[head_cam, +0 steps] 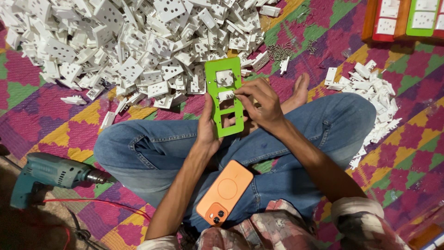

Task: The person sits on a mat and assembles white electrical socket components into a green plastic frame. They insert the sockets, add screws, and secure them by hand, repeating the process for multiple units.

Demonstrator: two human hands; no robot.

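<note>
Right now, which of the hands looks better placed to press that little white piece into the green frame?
The right hand: its fingertips already rest on the white piece in the green frame. The left hand grips the frame's edge, steadying it.

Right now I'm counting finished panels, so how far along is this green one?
Top opening of the green plate holds a white socket. The right hand presses a second piece into the middle opening; the left hand grips the plate. The bottom opening shows empty.

I see white socket pile blocking 11 o'clock, smaller heap at 3; bare mat between.
</note>
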